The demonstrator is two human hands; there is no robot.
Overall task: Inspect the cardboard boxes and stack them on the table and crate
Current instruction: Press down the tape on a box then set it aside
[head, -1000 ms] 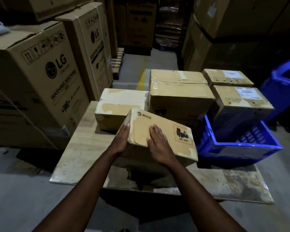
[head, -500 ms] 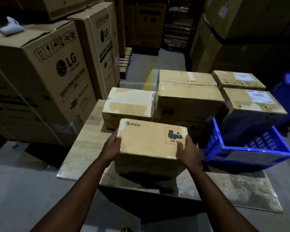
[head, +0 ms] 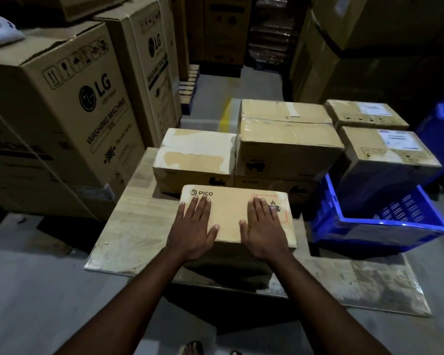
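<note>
Cardboard box marked PICO sits on the counter, left hand and right hand flat on top, each grip open, clasping nothing. Behind stand 4 stacked boxes; 2 more fill the crate. Stacking looks nearly done.

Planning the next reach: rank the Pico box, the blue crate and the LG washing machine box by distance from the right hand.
1. Pico box, directly under the right hand.
2. Blue crate, to its right.
3. LG washing machine box, far left.
</note>
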